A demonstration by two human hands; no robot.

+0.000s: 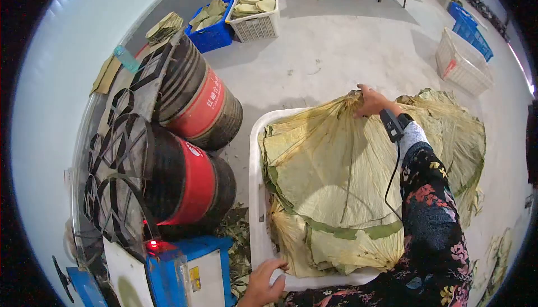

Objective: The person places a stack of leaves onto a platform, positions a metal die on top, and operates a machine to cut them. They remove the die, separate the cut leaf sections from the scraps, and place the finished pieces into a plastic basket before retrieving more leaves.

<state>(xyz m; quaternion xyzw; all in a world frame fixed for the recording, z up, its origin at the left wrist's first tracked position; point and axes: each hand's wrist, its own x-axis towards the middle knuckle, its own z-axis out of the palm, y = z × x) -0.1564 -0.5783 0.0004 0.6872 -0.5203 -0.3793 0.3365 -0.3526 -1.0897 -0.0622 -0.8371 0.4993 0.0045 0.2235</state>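
Broad, dried yellow-green leaves, resembling lotus leaves (330,167), lie in a layered pile over a white tray (256,195). At the far side of the pile, my right hand (371,103) closes on the gathered, brownish end of the top leaves. A strap with a small black device and a cable is on that wrist. My left hand (264,284) is at the tray's near left corner, its fingers curled around the rim. Green-edged leaves (353,245) show beneath the top layer. More leaves (448,139) are piled just right of the tray, partly behind my right arm.
Two black drums with red bands (193,181) stand at left, beside a blue-and-white box (202,268) with a red light. A blue crate (212,33) and a white crate (260,24) hold leaves behind. Another white crate (462,63) sits at the right.
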